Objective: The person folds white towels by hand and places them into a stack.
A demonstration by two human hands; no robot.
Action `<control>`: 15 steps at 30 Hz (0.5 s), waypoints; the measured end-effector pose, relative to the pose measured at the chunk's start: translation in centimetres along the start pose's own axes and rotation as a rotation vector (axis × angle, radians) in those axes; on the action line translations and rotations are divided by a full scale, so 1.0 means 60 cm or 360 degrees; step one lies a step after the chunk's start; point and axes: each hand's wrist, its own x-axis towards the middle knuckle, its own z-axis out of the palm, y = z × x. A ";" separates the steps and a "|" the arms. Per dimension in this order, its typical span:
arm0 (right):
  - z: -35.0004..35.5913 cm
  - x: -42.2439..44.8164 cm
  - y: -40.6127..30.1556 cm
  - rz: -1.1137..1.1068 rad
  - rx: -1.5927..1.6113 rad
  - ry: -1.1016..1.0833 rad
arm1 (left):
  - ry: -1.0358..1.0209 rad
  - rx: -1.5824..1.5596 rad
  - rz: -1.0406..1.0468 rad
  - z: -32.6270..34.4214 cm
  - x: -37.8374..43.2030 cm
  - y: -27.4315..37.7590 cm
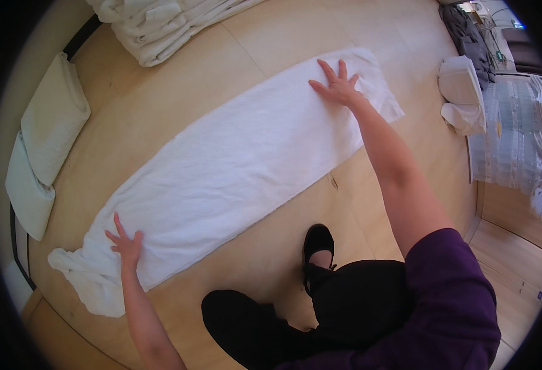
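A long white towel [234, 162] lies spread in a strip across the light wooden surface before me, running from lower left to upper right. My left hand [126, 244] rests on its lower-left part with the fingers spread. Beyond that hand, the towel's end is bunched and crumpled. Near the upper-right end, my right hand [338, 88] lies on the cloth, fingers apart and pointing away from me. Fine wrinkles cross the towel's middle, while the part by my right hand looks smoother. Neither hand grips anything.
A stack of folded white towels [155, 32] stands at the far edge. Two folded white cloths [53, 120] lean at the left. To the right are a white cloth bundle [462, 92], clear plastic packages [506, 134] and a dark grey cloth [467, 41]. My black shoe [319, 243] is on the surface.
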 end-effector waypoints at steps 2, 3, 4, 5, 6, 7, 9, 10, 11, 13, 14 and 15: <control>-0.011 -0.014 -0.063 0.0024 0.0017 0.0045 | 0.0008 0.0026 -0.0015 -0.010 0.014 -0.012; 0.005 -0.029 -0.082 -0.0188 0.0040 0.0297 | 0.0013 0.0034 -0.0010 -0.015 0.020 -0.019; 0.030 -0.053 -0.094 -0.0641 0.0147 0.0562 | 0.0044 0.0039 -0.0027 -0.017 0.026 -0.031; 0.049 -0.089 -0.111 -0.1084 0.0260 0.0667 | 0.0030 0.0038 -0.0032 -0.019 0.029 -0.042; 0.052 -0.138 -0.127 -0.1330 -0.0008 0.0502 | 0.0021 0.0038 -0.0047 -0.027 0.027 -0.057; 0.044 -0.176 -0.120 -0.1575 -0.0113 0.0340 | 0.0015 0.0032 -0.0049 -0.036 0.030 -0.065; 0.060 -0.165 -0.019 -0.1407 -0.0341 0.0420 | 0.0006 0.0043 0.0045 -0.049 0.043 -0.079; 0.057 -0.141 0.051 -0.1002 -0.0445 0.0446 | -0.0009 0.0035 0.0091 -0.045 0.046 -0.079; 0.062 -0.097 0.154 -0.0802 0.0274 0.0600 | -0.0005 0.0006 0.0114 -0.035 0.054 -0.061; 0.015 -0.094 0.162 -0.0014 -0.0594 0.0393 | 0.0036 0.0033 0.0020 -0.044 0.043 -0.083; 0.007 -0.082 0.201 0.0051 -0.0692 0.0581 | 0.0066 0.0015 0.0004 -0.045 0.041 -0.073; 0.007 -0.064 0.249 0.0132 -0.0385 0.0528 | 0.0085 -0.0008 0.0002 -0.040 0.038 -0.050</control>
